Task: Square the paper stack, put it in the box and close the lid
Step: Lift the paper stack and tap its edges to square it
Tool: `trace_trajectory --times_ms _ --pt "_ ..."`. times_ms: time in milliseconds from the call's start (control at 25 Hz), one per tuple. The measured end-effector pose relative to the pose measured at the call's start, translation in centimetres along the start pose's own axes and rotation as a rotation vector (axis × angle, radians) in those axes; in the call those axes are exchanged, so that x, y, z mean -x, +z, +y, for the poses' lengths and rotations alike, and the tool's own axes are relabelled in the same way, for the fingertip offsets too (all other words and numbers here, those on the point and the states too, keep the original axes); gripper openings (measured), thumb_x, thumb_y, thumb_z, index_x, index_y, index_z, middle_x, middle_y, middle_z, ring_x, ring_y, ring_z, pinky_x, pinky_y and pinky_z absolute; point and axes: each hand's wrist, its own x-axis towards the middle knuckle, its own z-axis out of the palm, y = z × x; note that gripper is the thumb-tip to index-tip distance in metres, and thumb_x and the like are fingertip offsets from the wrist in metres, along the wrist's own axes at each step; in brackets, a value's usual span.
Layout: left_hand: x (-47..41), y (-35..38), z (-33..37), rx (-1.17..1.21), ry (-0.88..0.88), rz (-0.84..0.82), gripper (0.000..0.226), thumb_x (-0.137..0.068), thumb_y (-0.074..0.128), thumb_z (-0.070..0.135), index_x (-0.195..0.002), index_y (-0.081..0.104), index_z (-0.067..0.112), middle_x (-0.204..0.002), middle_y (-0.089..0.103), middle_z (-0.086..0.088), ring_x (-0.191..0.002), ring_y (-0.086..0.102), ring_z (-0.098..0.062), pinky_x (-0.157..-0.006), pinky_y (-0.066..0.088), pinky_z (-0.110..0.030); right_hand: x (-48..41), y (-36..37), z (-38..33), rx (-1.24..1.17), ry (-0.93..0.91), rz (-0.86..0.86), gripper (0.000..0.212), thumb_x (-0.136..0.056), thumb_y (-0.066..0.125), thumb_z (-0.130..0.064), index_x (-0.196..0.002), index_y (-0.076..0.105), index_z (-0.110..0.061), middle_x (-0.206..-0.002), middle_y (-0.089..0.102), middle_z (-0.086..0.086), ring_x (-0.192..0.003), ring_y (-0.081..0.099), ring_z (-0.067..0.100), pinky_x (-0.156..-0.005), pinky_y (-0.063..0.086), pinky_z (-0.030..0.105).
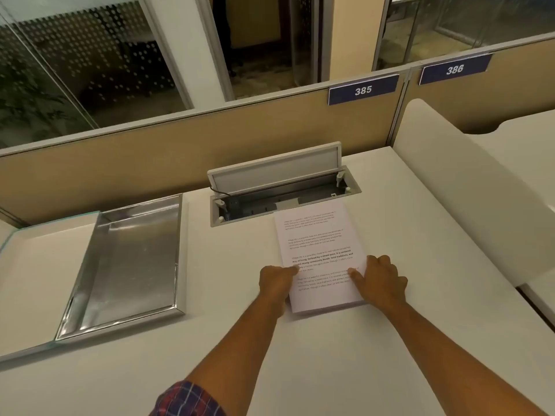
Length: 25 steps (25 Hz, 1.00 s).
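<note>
A white paper stack [318, 241] with printed text lies flat on the desk, right of centre. My left hand [277, 280] presses against its left edge, thumb on the top sheet. My right hand [380, 280] grips the right edge near the lower corner, thumb lying on the page. A shiny metal box [99, 322] stands open at the left, with nothing visible inside. Its glass-edged white lid [36, 265] lies flat further left, next to the box.
An open cable hatch [285, 190] with a raised flap sits in the desk just behind the paper. A tan partition [180, 145] with number plates 385 and 386 bounds the desk's far side. A white divider [465, 190] rises on the right.
</note>
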Motion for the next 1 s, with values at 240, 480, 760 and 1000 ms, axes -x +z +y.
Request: trace_trajectory --times_ms 240,480,760,1000 --pt "0.2 0.4 1.3 -0.093 0.021 -0.071 0.022 -0.090 0.070 0.006 -0.113 0.069 0.007 -0.100 0.077 -0.005 -0.083 0.075 -0.020 -0.050 0.056 -0.023 -0.4 0.3 0.5 -0.023 -0.011 -0.016 0.058 -0.099 0.049 -0.062 -0.134 0.052 -0.015 -0.133 0.054 0.011 -0.122 0.057 0.032 -0.100 0.046 0.049" --pt "0.1 1.1 2.0 -0.127 0.147 -0.095 0.033 -0.087 0.065 0.010 -0.119 0.074 0.012 -0.109 0.080 0.000 -0.092 0.076 -0.019 -0.058 0.056 -0.022 -0.8 0.6 0.9 -0.059 -0.011 -0.024 0.058 -0.099 0.049 -0.063 -0.134 0.052 -0.017 -0.134 0.054 0.012 -0.124 0.056 0.033 -0.102 0.045 0.051" --pt "-0.9 1.2 1.9 -0.084 0.144 -0.116 0.021 -0.093 0.065 0.015 -0.113 0.070 0.010 -0.115 0.079 -0.006 -0.089 0.075 -0.019 -0.051 0.057 -0.018 -1.1 0.8 1.2 -0.050 -0.014 -0.022 0.060 -0.098 0.049 -0.065 -0.135 0.051 -0.018 -0.135 0.054 0.012 -0.124 0.057 0.032 -0.102 0.046 0.052" --pt "-1.8 0.7 2.0 -0.075 0.139 -0.189 0.023 -0.097 0.064 0.022 -0.115 0.064 0.008 -0.120 0.078 -0.006 -0.103 0.075 -0.028 -0.072 0.058 -0.031 -1.2 1.1 1.4 -0.032 -0.018 -0.002 0.061 -0.098 0.047 -0.065 -0.137 0.051 -0.018 -0.134 0.055 0.012 -0.122 0.058 0.032 -0.100 0.046 0.051"
